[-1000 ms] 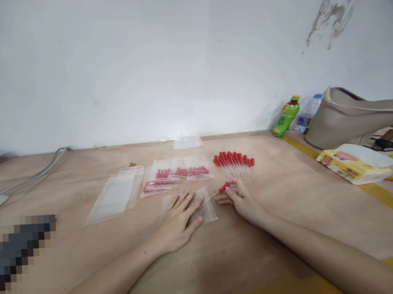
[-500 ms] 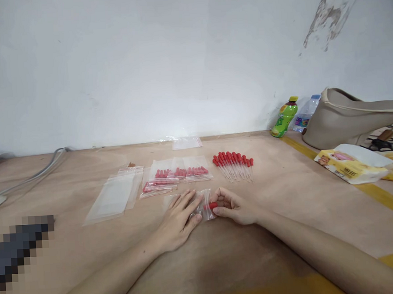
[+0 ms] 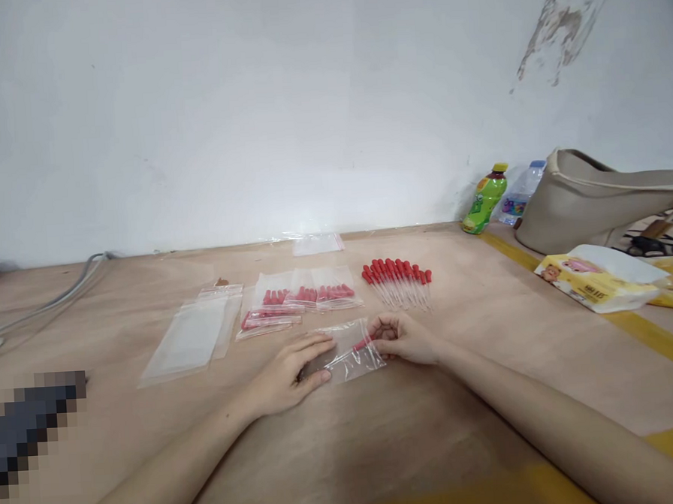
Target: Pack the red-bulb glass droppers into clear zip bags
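A clear zip bag [image 3: 354,368] lies on the table between my hands. Its left end is under my left hand [image 3: 289,371], whose fingers and thumb are stretched out and spread apart. At the bag's mouth, my right hand [image 3: 403,339] pinches a dropper [image 3: 362,344] by its red bulb end. The dropper's thin clear stem points left inside the bag; the bulb's tip is hidden by my fingers. Beyond my right hand lies a fan of loose red-topped droppers [image 3: 397,279]. Filled bags [image 3: 305,293] with red bulbs overlap behind my left hand.
Flat clear bags [image 3: 186,335] are stacked on the left, near a cable [image 3: 73,292]. A green bottle [image 3: 484,199], a clear bottle [image 3: 522,195], a beige bag [image 3: 587,201] and a yellow tissue pack [image 3: 597,280] stand at right. Another clear bag [image 3: 317,244] lies by the wall.
My left hand has slid left, uncovering more of the zip bag. The dropper lies deeper in the bag, its stem now visible, and my right hand is still at its bulb.
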### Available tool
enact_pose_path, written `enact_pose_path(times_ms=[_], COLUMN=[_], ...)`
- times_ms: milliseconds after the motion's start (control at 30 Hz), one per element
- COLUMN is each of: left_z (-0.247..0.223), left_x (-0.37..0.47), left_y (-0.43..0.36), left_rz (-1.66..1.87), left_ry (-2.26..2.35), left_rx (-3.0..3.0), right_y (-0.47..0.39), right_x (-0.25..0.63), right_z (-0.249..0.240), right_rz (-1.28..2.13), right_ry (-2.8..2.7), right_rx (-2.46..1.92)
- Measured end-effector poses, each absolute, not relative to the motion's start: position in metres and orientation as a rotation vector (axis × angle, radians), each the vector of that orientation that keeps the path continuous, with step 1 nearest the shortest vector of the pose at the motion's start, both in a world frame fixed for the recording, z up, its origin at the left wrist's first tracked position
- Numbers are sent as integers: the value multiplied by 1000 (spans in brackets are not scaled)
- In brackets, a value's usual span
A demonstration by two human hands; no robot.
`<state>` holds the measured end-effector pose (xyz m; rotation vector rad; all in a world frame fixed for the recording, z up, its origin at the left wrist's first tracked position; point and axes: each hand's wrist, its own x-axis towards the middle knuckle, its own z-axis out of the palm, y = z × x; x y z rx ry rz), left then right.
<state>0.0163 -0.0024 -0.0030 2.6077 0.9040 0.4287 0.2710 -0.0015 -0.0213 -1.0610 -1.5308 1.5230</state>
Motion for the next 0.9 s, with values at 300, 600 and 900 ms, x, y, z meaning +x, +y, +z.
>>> enact_pose_path(times_ms=[300,600,900], left_z=[-9,-2,-1], left_x=[19,11,4], left_y=[-4,-3,-1], left_rz=[498,574,528], left_ry=[934,915,779], left_rx=[2613,2579,2485], right_y=[-13,-17,-14], right_x=[268,266,268], right_z=[-8,-13,-14], right_rz=[1469,1502,1443], right_ry=[-1757,-1596,-1513], right_rx=[-1093,-1142,-1372])
